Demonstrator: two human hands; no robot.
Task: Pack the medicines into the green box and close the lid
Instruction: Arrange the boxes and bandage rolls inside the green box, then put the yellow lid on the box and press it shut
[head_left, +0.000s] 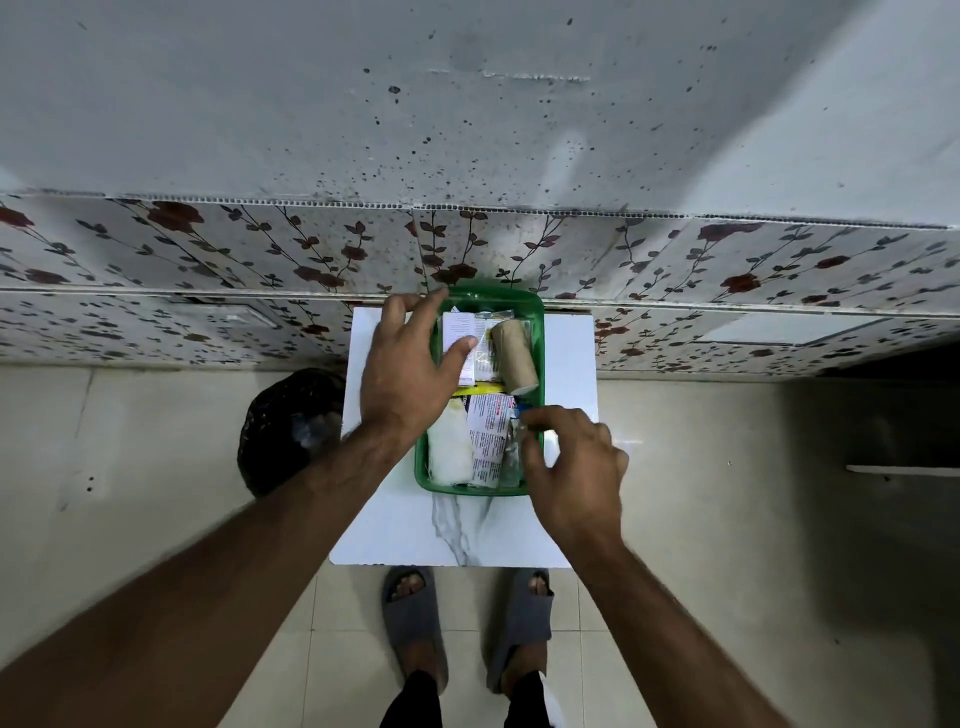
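Observation:
The green box (537, 332) sits open on a small white marble-patterned table (569, 364), filled with medicines. Inside lie a tan bandage roll (514, 358), a white medicine carton (457, 330), a white gauze pad (449, 449), a printed leaflet pack (488, 441) and a foil strip (510, 460). My left hand (410, 364) is spread over the box's left side, thumb resting on the white carton. My right hand (574, 467) is at the box's right rim, its fingertips pinching the foil strip. No lid is visible.
A black bin (291, 426) stands on the floor left of the table. A floral-patterned wall panel (208, 260) runs right behind the table. My feet in grey slippers (415, 623) stand on the tiled floor in front.

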